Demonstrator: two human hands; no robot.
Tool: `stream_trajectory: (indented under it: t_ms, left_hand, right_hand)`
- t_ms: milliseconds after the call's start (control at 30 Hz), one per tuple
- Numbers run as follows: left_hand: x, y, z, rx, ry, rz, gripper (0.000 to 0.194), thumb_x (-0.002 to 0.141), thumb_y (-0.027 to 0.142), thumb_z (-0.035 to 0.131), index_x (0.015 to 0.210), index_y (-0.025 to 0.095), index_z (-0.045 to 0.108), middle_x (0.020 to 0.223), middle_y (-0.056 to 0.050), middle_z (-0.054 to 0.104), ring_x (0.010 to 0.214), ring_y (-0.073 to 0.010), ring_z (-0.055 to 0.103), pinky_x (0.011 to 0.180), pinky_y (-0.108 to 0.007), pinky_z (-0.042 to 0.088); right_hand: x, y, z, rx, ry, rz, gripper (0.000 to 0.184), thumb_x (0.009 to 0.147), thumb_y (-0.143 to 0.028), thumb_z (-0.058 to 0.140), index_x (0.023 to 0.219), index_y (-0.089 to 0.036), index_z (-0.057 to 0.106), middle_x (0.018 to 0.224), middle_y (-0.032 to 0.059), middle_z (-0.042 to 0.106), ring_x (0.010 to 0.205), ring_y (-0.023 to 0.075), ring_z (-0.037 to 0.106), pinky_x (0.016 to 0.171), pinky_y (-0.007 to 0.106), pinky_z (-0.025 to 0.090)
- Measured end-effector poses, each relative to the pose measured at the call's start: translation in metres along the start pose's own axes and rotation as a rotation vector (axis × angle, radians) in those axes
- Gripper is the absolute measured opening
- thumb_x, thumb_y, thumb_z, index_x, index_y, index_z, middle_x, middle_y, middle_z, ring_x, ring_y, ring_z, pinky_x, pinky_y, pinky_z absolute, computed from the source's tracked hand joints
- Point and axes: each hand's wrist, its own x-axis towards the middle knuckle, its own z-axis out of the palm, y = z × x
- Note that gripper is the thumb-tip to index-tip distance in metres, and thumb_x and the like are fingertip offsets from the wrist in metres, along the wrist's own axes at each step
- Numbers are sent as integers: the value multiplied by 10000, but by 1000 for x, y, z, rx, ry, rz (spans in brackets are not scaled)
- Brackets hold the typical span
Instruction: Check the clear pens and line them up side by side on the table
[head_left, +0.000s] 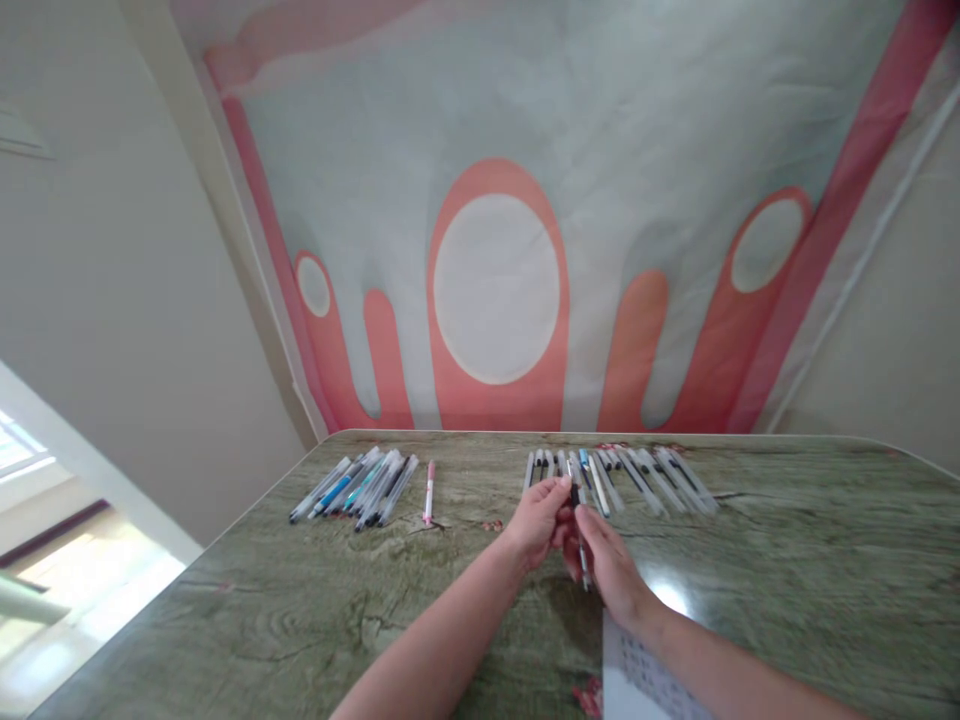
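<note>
My left hand (538, 525) and my right hand (609, 570) meet over the middle of the table. Between them is a slim pen (584, 562) with a dark section near its upper part and a pale lower end pointing toward me. The left fingers pinch around its upper part, while the right fingers close on it lower down; exact contact is partly hidden. Just beyond my hands lies a spread row of pens (651, 480), mostly clear-barrelled. A white pen with a blue end (598, 483) lies in that row, close to my fingertips.
On the left lies a pile of pens (366, 485), some blue or teal. A pink-and-white pen (429, 492) stands apart beside it. A sheet of paper with writing (626, 672) lies partly under my right forearm. The wood-patterned table (300, 610) ends at a patterned wall covering (495, 410).
</note>
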Motion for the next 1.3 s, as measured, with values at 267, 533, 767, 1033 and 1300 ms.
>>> stream_trajectory:
  t_ms: [267, 533, 767, 1033, 1300]
  left_hand:
    - [-16, -8, -10, 14, 18, 136, 380, 729, 492, 519, 835, 127, 536, 654, 5, 531, 440, -34, 444, 478, -185, 355]
    - [-18, -9, -11, -23, 71, 180, 387, 733, 480, 523, 898, 132, 564, 838, -48, 576, 574, -60, 503, 571, -201, 396]
    - [-21, -10, -10, -4, 35, 146, 412, 733, 499, 510, 898, 123, 549, 638, 3, 532, 477, -48, 437, 504, -182, 355]
    - [-17, -17, -11, -71, 82, 204, 378, 756, 461, 500, 904, 119, 567, 856, -78, 601, 685, -108, 549, 688, -238, 419]
    - [-13, -32, -7, -86, 236, 297, 325, 776, 472, 454, 796, 153, 512, 804, -48, 594, 792, -147, 562, 764, -288, 417]
  right_hand:
    - [6, 1, -1, 114, -26, 85, 327, 757, -498, 500, 708, -176, 512, 542, -43, 521, 307, 26, 331, 289, 163, 197]
    - [8, 0, -3, 196, -68, 159, 275, 721, -440, 561, 786, -176, 525, 571, -39, 546, 331, 42, 397, 299, 163, 263]
    - [9, -2, -7, 216, -124, 197, 273, 754, -359, 548, 979, -210, 505, 621, -34, 549, 365, 54, 416, 292, 147, 254]
    - [13, -1, -12, 148, -230, 252, 270, 790, -433, 493, 727, -171, 477, 503, -69, 450, 301, 4, 235, 302, 145, 120]
    - [16, -2, -3, 1, -195, 266, 359, 763, -488, 499, 612, -173, 416, 416, -91, 327, 317, 27, 247, 319, 172, 135]
